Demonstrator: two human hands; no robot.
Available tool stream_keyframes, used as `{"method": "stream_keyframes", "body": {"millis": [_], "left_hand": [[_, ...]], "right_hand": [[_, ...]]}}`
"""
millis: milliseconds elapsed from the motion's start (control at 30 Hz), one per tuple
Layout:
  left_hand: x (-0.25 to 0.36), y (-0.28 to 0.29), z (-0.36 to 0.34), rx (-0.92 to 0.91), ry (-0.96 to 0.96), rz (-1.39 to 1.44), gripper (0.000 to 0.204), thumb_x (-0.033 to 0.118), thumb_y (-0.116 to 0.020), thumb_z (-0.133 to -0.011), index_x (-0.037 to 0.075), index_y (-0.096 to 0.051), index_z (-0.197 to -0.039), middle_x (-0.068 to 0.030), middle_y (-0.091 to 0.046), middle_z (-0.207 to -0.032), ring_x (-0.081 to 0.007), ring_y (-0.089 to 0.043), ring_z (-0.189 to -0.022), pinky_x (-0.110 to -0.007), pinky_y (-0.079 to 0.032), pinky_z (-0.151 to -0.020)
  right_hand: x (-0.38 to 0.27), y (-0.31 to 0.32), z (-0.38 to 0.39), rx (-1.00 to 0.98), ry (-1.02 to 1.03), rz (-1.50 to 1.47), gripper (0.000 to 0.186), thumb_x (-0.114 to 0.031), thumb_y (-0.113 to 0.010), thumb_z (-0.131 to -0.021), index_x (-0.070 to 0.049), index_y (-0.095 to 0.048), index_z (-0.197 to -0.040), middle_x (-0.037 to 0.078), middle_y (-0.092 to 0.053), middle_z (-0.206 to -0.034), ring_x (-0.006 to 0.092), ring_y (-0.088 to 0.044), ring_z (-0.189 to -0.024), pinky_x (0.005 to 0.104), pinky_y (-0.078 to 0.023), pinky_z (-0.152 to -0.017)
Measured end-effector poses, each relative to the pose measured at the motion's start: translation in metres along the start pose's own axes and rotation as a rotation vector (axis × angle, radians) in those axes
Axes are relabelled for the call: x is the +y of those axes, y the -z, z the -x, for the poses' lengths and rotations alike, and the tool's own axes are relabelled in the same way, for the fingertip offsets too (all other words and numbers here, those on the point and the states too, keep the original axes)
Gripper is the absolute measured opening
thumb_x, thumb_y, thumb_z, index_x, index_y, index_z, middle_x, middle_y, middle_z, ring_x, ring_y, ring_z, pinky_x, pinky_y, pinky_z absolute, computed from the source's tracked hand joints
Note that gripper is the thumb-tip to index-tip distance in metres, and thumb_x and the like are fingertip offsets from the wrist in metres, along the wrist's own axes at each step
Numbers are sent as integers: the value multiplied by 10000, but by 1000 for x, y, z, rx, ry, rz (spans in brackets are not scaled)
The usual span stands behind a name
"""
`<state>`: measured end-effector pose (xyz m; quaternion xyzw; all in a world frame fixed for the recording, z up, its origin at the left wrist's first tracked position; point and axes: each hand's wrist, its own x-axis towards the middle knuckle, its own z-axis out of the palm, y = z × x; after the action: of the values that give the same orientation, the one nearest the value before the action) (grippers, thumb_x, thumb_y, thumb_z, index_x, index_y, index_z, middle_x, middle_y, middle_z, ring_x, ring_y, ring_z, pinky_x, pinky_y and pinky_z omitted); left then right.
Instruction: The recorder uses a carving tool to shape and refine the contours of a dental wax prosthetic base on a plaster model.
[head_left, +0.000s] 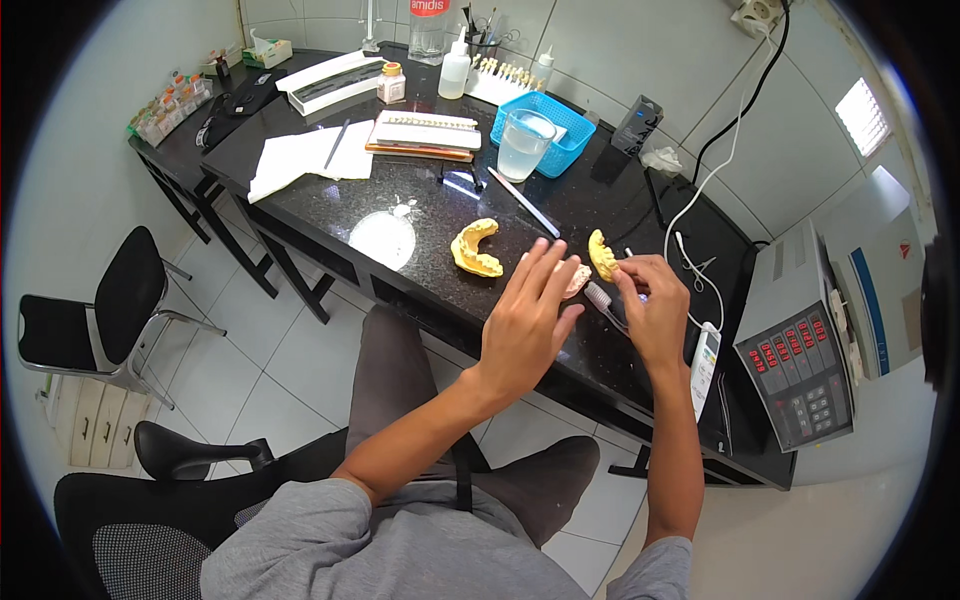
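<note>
My left hand (528,318) hovers at the desk's front edge with its fingers stretched out and nothing in it. Partly hidden behind those fingers is a pale pink dental model (576,281) with teeth. My right hand (655,304) pinches a yellow plaster dental cast (601,254), holding it up on its side between thumb and fingertips. Left of both hands, a second yellow dental cast (474,250), horseshoe-shaped, lies on the black desk. A small brush-like tool (597,294) sits between my hands, partly covered by the right one.
Behind the hands are a white stick-like tool (525,203), a cup of cloudy liquid (525,148) and a blue basket (570,153). A boxed row of teeth (425,132) and white paper (300,160) lie further left. At right stand a machine with red digits (800,375) and a white remote (706,360).
</note>
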<state>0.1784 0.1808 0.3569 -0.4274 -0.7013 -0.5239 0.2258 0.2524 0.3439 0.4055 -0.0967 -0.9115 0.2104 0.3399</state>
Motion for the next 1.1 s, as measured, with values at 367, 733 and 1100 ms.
{"method": "stream_keyframes", "body": {"millis": [367, 733, 1100], "left_hand": [[26, 19, 19, -147, 581, 1263, 559, 80, -596, -953, -43, -341, -1434, -174, -579, -1239, -200, -585, -1137, -328, -542, -929], [49, 45, 29, -98, 591, 1343, 571, 140, -620, -946, -49, -352, -1413, -181, -608, -1171, -277, -626, -1111, -373, -559, -920], [59, 59, 36, -93, 668, 1457, 602, 222, -633, -942, -37, -340, -1401, -147, -620, -1114, -258, -638, -1083, -390, -555, -924]], "right_hand": [[-70, 34, 49, -66, 124, -104, 147, -29, -714, -814, -10, -701, -959, 107, -677, -933, 206, -667, -804, 277, -525, -699], [32, 51, 15, -174, -49, 469, 216, -71, -670, -840, -20, -676, -1051, 173, -688, -913, 338, -662, -771, 409, -514, -713], [18, 55, 23, -171, 7, 567, 215, -24, -651, -808, -18, -637, -1022, 159, -639, -891, 330, -659, -759, 406, -522, -705]]}}
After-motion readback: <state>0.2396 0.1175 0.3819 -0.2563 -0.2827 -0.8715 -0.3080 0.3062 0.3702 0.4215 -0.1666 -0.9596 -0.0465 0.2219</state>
